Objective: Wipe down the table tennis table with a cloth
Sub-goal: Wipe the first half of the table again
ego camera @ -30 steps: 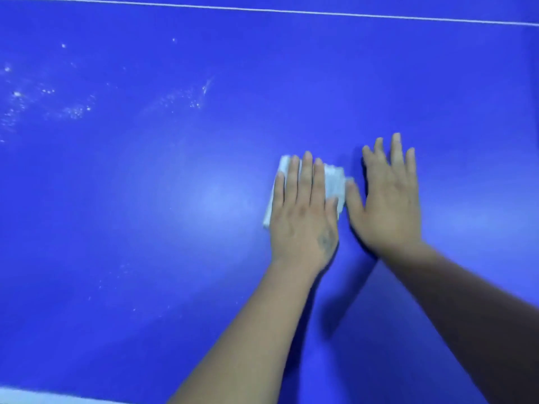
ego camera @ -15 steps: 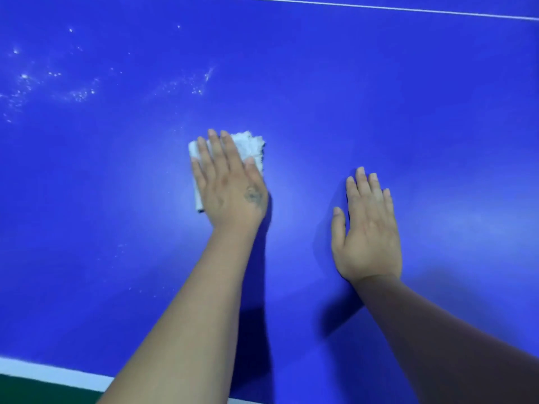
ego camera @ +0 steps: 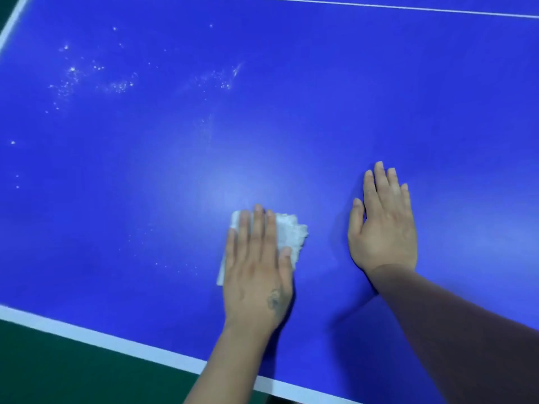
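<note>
The blue table tennis table (ego camera: 320,97) fills the view. My left hand (ego camera: 256,269) lies flat, palm down, pressing a folded white cloth (ego camera: 288,234) onto the surface near the table's front edge. The cloth shows beyond my fingertips, on the thumb side and along the hand's left side. My right hand (ego camera: 382,223) rests flat on the bare surface a short way to the right, fingers together, holding nothing. White specks and powder (ego camera: 87,80) are scattered over the far left of the table, with a thinner streak (ego camera: 224,78) further right.
A white border line (ego camera: 87,335) runs along the near edge, with dark green floor (ego camera: 58,371) below it. Another white line (ego camera: 408,7) crosses the far top. The table's left corner edge (ego camera: 13,21) shows at upper left.
My left hand slid the cloth left and away, then back toward the near edge and to the right. My right hand stayed planted. The view pulled back, showing the table's edge.
</note>
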Tool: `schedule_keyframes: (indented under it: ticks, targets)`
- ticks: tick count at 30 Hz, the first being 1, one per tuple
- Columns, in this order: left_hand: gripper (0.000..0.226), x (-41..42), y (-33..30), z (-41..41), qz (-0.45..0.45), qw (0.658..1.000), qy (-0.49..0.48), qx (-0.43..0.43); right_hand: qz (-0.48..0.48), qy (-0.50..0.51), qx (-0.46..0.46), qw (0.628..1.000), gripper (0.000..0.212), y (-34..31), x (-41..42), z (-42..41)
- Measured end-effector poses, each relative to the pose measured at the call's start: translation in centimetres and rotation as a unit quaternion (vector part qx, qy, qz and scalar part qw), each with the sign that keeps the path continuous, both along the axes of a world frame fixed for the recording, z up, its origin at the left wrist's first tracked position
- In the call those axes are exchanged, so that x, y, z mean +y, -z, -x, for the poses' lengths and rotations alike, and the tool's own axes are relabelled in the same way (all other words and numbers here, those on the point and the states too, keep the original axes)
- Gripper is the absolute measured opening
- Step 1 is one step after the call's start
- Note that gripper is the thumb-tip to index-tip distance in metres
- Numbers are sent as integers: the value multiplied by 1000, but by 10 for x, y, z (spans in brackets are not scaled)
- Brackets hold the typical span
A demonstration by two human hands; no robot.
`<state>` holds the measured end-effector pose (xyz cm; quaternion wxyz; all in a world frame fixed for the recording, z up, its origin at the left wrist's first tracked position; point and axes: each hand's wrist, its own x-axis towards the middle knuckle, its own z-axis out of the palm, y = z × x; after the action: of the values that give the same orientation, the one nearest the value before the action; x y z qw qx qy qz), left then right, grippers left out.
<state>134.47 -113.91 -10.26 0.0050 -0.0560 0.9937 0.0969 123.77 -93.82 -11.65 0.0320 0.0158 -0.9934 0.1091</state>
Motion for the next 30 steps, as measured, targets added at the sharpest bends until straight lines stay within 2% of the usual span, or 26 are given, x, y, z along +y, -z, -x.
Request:
schedule_keyframes:
  ticks: [4, 8, 11, 14, 20, 22, 25, 30]
  targets:
    - [67, -38, 2, 34, 15, 995, -101, -15, -6, -1, 0, 1000, 61, -1, -1, 0]
    - [70, -16, 6, 104, -27, 984, -176, -2, -7, -4, 2, 1000, 59, -2, 0, 0]
    - [69, 31, 7, 119, -36, 994, -104, 20, 2, -4, 3, 1000, 58, -3, 1, 0]
    - [66, 70, 7, 81, -34, 999, 0, 24, -2, -6, 5, 1000, 58, -2, 0, 1]
    - [66, 44, -1, -36, -24, 998, 63, -18, -2, -8, -2, 1000, 57, -5, -1, 0]
    - [66, 14, -3, -68, -19, 998, 43, -28, -1, -6, -1, 1000, 60, -5, 0, 1]
    - [64, -38, -7, -84, -8, 998, -46, -30, 3, -8, 0, 1000, 62, -6, -2, 0]
    - [67, -87, 2, 1, -6, 988, -156, -22, 4, -4, 12, 1000, 60, -4, -4, -3]
